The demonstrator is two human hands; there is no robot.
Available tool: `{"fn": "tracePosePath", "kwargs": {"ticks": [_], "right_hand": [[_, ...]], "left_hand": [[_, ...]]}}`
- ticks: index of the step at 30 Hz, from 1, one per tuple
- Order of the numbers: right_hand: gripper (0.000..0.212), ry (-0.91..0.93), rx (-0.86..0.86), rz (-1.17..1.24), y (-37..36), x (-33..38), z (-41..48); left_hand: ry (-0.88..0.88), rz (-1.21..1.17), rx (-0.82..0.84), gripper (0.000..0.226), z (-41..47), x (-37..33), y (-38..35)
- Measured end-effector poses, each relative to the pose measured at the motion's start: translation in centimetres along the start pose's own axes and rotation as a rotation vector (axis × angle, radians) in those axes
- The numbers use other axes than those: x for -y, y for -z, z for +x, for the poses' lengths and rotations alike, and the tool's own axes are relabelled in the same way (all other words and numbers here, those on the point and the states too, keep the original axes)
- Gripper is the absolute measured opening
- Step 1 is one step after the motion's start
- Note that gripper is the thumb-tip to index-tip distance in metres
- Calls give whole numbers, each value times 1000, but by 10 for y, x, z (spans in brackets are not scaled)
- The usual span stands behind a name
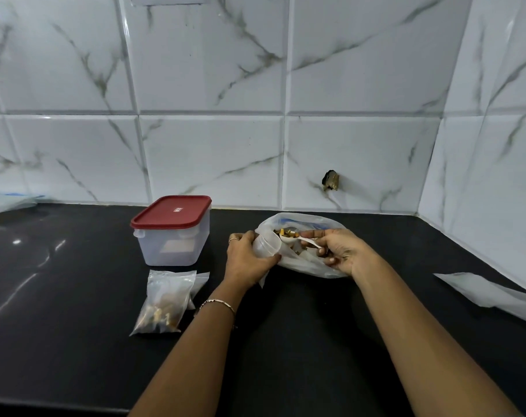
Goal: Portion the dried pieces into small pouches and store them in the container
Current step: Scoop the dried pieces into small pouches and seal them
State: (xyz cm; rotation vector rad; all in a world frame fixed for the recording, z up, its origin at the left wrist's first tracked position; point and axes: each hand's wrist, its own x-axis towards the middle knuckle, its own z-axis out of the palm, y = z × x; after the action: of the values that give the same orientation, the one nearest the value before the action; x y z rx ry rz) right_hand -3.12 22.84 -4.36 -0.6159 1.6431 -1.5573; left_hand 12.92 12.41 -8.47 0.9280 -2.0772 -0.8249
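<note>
From my station I see clear plastic bags at nine o'clock, at the far left edge of the black counter. The container stands upright at about ten o'clock of the hands, with its red lid on. Just beside it at six o'clock, a filled pouch lies flat with dried pieces in its near end. The left hand curls round a small pouch, holding its mouth open toward three o'clock. The white spoon, loaded with more pieces, sits at that mouth above the big open bag. The right hand pinches its handle. At four o'clock, well apart, a plastic sheet lies flat.
</note>
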Motion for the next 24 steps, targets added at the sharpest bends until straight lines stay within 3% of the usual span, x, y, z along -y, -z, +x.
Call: {"fn": "tracePosePath", "kwargs": {"ticks": [9, 13, 18, 21, 24], "right_hand": [[31, 97, 75, -20, 1, 14, -21], [35, 251, 22, -322, -13, 16, -30], [40, 464, -8, -552, -29, 9, -30], [31, 580, -18, -841, -31, 10, -35], [37, 802, -3, -1100, -34, 11, -49]], "left_hand": [[6, 0, 8, 42, 4, -2, -3], [6, -68, 32, 52, 5, -8, -4], [0, -121, 31, 40, 10, -5, -7], [3, -124, 15, 38, 12, -4, -9], [-1, -136, -12, 33, 12, -6, -10]]}}
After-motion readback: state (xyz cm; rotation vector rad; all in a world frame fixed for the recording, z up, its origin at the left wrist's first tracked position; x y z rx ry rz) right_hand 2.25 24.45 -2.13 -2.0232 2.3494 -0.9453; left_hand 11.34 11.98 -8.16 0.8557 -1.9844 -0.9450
